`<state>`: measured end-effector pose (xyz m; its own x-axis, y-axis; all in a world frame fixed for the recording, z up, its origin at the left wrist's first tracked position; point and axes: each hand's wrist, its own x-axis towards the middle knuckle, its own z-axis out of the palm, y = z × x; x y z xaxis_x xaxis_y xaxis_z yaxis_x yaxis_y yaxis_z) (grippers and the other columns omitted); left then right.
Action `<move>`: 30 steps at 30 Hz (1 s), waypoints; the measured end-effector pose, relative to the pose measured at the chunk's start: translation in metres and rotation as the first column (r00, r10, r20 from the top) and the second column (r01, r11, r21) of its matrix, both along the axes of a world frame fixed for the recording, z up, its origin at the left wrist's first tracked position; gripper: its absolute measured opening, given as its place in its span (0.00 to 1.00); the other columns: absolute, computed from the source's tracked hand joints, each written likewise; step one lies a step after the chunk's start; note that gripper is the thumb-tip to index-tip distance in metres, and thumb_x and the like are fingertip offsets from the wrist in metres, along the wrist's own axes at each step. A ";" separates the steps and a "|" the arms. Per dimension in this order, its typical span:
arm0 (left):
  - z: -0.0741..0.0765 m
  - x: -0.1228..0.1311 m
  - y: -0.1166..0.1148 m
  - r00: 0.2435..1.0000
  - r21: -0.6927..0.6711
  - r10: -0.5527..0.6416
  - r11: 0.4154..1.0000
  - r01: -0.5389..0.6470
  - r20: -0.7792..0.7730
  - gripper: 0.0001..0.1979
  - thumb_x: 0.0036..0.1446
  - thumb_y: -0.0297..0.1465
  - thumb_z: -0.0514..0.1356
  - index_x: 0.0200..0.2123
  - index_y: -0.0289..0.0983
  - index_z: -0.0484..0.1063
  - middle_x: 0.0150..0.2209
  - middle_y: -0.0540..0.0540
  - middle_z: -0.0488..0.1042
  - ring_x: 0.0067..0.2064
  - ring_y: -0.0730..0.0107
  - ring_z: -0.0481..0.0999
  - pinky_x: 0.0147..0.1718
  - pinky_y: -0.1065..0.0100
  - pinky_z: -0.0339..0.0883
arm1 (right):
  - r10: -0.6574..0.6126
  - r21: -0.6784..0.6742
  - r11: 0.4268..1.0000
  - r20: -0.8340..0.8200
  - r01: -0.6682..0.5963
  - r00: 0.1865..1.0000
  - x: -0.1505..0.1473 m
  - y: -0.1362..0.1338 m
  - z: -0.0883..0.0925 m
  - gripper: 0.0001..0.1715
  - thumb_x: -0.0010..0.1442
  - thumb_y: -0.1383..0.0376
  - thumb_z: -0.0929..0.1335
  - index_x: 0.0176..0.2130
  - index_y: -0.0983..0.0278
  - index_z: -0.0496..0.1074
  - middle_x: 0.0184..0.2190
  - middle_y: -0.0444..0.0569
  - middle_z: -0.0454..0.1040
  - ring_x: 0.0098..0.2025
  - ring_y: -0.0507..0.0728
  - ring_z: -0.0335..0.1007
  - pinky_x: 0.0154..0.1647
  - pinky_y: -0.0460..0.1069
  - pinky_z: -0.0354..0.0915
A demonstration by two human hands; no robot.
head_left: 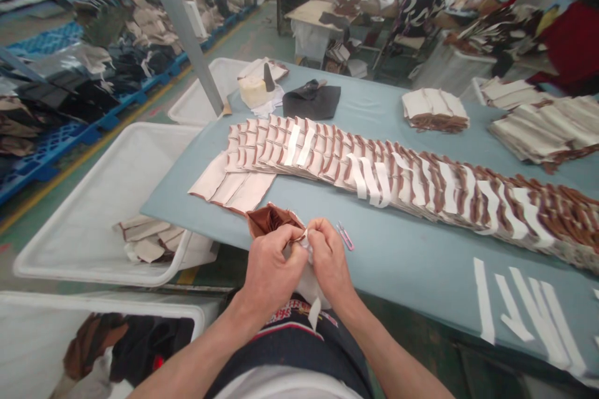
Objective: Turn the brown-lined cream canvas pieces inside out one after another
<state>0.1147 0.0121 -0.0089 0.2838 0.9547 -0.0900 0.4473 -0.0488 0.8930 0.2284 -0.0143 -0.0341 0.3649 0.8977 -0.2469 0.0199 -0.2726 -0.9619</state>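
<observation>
My left hand [270, 265] and my right hand [328, 259] meet at the near edge of the blue table [402, 262], both pinched on a brown and cream fabric piece [271, 219] with a white strip [312, 296] hanging below it. A long overlapping row of cut brown and cream pieces [397, 177] runs across the table, some with white strips on them. A small pink thread snip [345, 235] lies just right of my right hand.
Loose white strips [524, 308] lie at the near right. More stacks [435, 110] sit at the far side, with a black cloth [312, 101] and a cone [268, 78]. White tubs [98, 212] stand on the left. Another person [421, 0] works at the back.
</observation>
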 end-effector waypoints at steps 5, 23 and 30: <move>0.008 -0.011 0.025 0.976 -0.151 -0.116 0.978 0.145 0.185 0.09 0.49 0.32 0.54 0.24 0.35 0.71 0.25 0.50 0.70 0.28 0.71 0.66 0.28 0.71 0.59 | 0.097 0.042 0.994 0.005 -0.097 0.995 0.013 0.004 0.006 0.18 0.62 0.50 0.64 0.32 0.62 0.69 0.25 0.41 0.67 0.28 0.54 0.61 0.29 0.48 0.58; 0.010 -0.027 0.028 0.929 -0.226 -0.295 0.911 0.344 0.224 0.14 0.60 0.40 0.62 0.29 0.35 0.72 0.31 0.50 0.71 0.32 0.71 0.65 0.32 0.71 0.58 | 0.341 -0.155 0.928 -0.021 -0.340 0.940 0.026 -0.034 0.020 0.23 0.63 0.46 0.67 0.30 0.61 0.65 0.20 0.37 0.61 0.22 0.50 0.53 0.23 0.45 0.50; 0.001 -0.021 0.034 0.975 0.042 -0.192 0.981 0.188 0.116 0.12 0.63 0.36 0.59 0.29 0.36 0.69 0.31 0.51 0.72 0.34 0.70 0.69 0.36 0.70 0.62 | 0.378 -0.161 0.921 0.151 -0.354 0.914 0.015 -0.054 0.029 0.28 0.70 0.46 0.59 0.27 0.61 0.63 0.21 0.40 0.61 0.25 0.52 0.58 0.25 0.47 0.52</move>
